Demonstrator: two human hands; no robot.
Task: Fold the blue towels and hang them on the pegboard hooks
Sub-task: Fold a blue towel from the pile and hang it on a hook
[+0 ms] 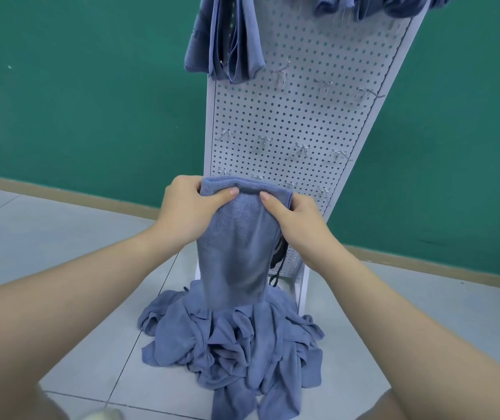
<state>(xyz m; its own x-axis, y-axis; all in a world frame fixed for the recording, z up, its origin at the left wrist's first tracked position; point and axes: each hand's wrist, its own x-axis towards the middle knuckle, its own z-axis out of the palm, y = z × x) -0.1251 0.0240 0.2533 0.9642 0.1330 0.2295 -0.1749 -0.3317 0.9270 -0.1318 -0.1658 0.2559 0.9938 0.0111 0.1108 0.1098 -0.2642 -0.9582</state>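
Head view: left hand (192, 204) and right hand (295, 219) both pinch a folded blue towel (236, 250) at centre; towel pile (233, 344) at 6 o'clock, pegboard (297, 122) at 12.

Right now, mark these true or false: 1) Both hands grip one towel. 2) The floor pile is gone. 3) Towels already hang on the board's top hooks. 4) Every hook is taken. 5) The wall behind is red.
1) True: the left hand and right hand pinch the top edge of the held towel.
2) False: a towel pile lies on the floor.
3) True: hung towels drape near the top of the pegboard.
4) False: bare hooks remain.
5) False: the wall is green.
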